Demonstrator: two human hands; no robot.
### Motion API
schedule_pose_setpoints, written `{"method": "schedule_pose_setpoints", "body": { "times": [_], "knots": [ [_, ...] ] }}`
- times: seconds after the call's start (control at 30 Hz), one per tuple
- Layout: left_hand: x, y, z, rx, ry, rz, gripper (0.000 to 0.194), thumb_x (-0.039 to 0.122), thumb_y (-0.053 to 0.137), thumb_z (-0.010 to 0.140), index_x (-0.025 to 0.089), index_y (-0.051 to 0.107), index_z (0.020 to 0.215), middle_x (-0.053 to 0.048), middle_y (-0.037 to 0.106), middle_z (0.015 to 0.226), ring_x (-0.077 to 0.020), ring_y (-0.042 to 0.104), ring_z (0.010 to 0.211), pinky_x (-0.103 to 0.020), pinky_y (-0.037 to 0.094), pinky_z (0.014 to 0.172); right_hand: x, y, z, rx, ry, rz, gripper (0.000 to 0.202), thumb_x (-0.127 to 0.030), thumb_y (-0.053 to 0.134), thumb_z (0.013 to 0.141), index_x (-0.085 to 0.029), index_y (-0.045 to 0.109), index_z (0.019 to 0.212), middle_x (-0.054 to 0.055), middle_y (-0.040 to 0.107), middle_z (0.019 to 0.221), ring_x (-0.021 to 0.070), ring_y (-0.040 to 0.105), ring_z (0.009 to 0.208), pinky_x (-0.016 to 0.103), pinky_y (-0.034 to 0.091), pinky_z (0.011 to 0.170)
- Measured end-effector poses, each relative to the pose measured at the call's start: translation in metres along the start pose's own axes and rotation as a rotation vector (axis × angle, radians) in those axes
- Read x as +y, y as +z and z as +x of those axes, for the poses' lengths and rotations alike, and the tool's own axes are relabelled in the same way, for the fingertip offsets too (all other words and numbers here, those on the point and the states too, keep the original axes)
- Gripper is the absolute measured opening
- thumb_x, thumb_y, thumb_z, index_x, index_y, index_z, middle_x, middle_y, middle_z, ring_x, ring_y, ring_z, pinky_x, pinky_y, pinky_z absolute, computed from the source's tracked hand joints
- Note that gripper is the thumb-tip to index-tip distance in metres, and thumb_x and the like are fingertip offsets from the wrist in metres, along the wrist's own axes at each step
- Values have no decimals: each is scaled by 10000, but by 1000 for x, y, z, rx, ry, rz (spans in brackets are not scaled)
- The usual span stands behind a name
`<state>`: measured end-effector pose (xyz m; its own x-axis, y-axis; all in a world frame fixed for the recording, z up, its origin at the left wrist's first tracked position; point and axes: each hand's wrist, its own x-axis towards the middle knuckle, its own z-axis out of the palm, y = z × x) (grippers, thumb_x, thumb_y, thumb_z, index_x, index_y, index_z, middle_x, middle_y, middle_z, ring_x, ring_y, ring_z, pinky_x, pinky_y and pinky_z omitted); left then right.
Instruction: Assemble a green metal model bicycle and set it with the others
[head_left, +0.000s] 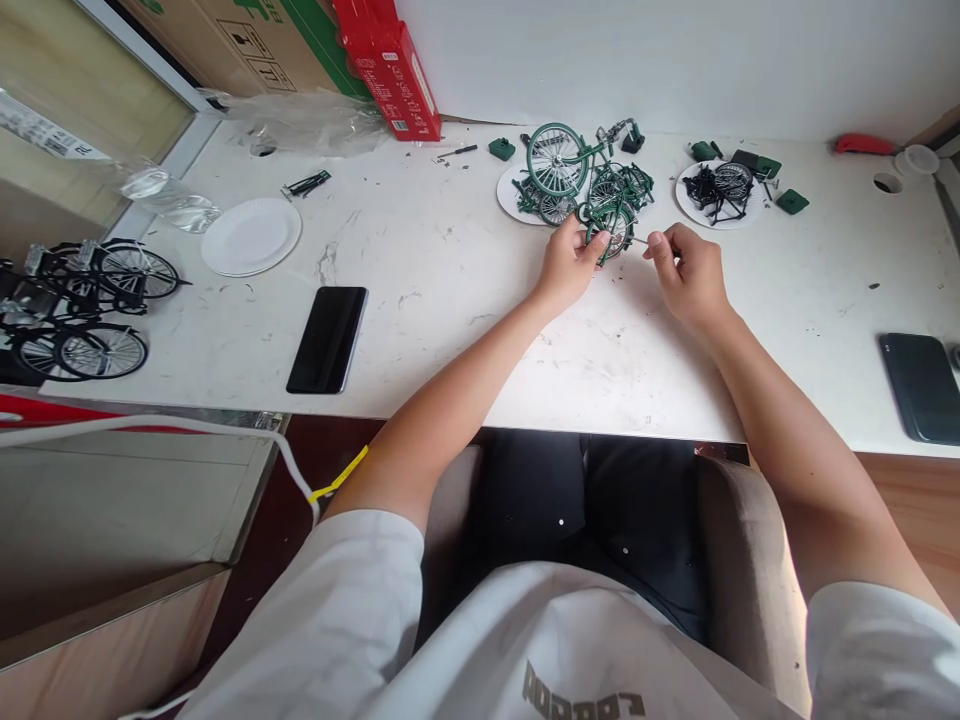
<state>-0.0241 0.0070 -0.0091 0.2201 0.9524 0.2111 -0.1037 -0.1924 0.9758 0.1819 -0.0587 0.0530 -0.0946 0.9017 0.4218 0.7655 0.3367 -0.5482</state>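
Note:
My left hand (568, 268) pinches a green model bicycle part with a spoked wheel (616, 222), holding it above the white table. In my right hand (686, 275) is a thin tool (637, 240); its narrow shaft points left at the wheel, and its handle is hidden in my closed fingers. I cannot tell whether the tip touches the part. Right behind my left hand, a larger green bicycle (556, 160) and a tangle of green parts lie over a white plate (510, 205).
Black parts fill a second plate (686, 200) to the right, near green blocks (793, 202). Left are a phone (327, 340), blank plates (251, 237) and black model bicycles (97, 310). A red box (397, 85) stands behind; another dark phone (921, 388) lies far right.

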Motion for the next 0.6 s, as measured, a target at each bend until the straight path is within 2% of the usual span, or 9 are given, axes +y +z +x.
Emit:
{"method": "schedule_pose_setpoints", "body": {
  "times": [0.17, 0.3, 0.4, 0.5, 0.6],
  "knots": [
    [9, 1, -1, -16, -52, -60, 514, 644, 749, 1075, 272, 643, 1413, -131, 859, 1236, -309, 874, 1212, -445, 715, 963, 10, 2, 3, 65, 23, 40, 846, -963, 237, 1080, -280, 736, 1106, 43, 582, 790, 245, 557, 717, 436, 532, 728],
    [23, 3, -7, -11, -123, -106, 485, 599, 764, 1082, 272, 627, 1414, -109, 880, 1212, -275, 892, 1150, -384, 718, 921, 20, 9, 5, 27, 55, 99, 814, -990, 343, 1047, -274, 726, 1097, -4, 444, 733, 219, 470, 662, 412, 483, 659],
    [30, 4, -10, -13, -168, -136, 470, 557, 774, 1087, 262, 622, 1421, -109, 884, 1237, -265, 890, 1168, -362, 713, 930, 20, 13, 3, 27, 38, 93, 799, -1014, 469, 992, -283, 736, 1174, -41, 317, 699, 211, 401, 625, 408, 453, 619],
    [29, 4, -10, -30, -171, -155, 438, 533, 770, 1094, 255, 633, 1403, -121, 876, 1277, -268, 875, 1225, -363, 709, 961, 15, 15, -1, 94, 24, 52, 762, -979, 530, 995, -285, 752, 1218, -28, 363, 697, 220, 422, 633, 421, 471, 623],
    [23, 5, -8, -29, -165, -154, 413, 506, 791, 1085, 252, 641, 1374, -116, 872, 1279, -263, 859, 1251, -360, 710, 984, 9, 16, -3, 158, -54, 81, 672, -890, 622, 1015, -258, 811, 1145, 8, 471, 727, 208, 451, 645, 411, 470, 628]
  ]
}}
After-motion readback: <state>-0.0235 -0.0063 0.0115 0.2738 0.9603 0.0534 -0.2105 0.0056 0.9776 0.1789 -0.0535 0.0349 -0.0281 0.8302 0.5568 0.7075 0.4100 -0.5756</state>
